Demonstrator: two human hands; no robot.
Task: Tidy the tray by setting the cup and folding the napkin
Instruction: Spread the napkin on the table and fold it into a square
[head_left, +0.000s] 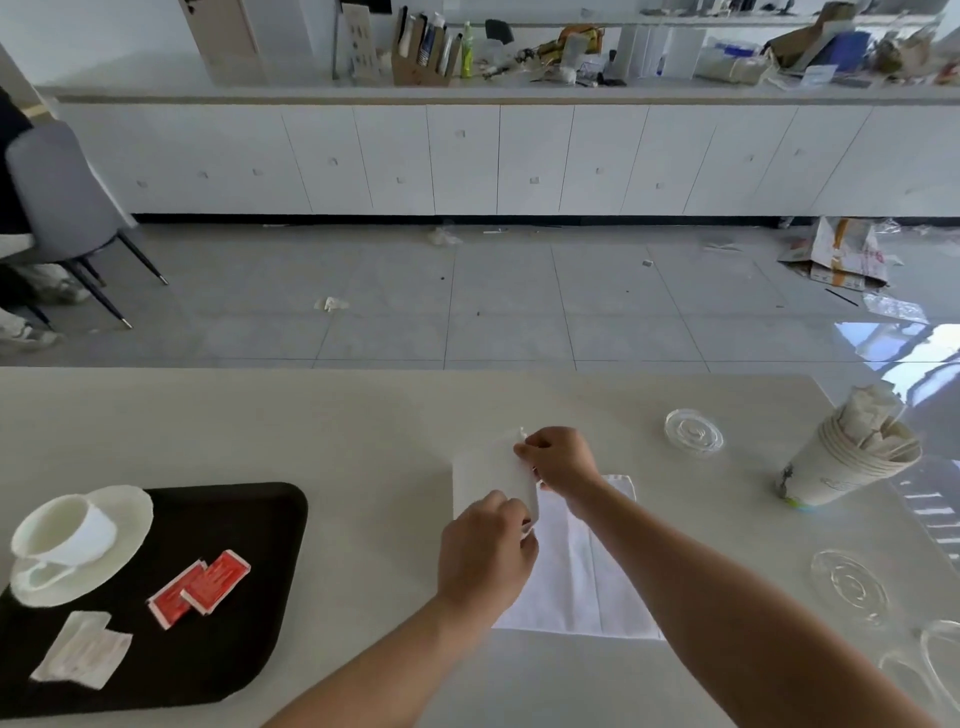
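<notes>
A white napkin (576, 577) lies on the table right of a black tray (249, 519). Its left part is lifted and turned over as a flap (483, 483). My left hand (485, 556) pinches the flap's near corner. At the flap's far corner, my right hand (561, 460) grips the edge. On the tray's far left a white cup (65, 530) stands on a white saucer (127, 512).
Two red sachets (200, 587) and two white sachets (83, 647) lie on the tray. A stack of paper cups (841, 462) stuffed with paper stands at the right. Clear plastic lids (693, 431) (852, 584) lie near it. Floor and cabinets lie beyond the table edge.
</notes>
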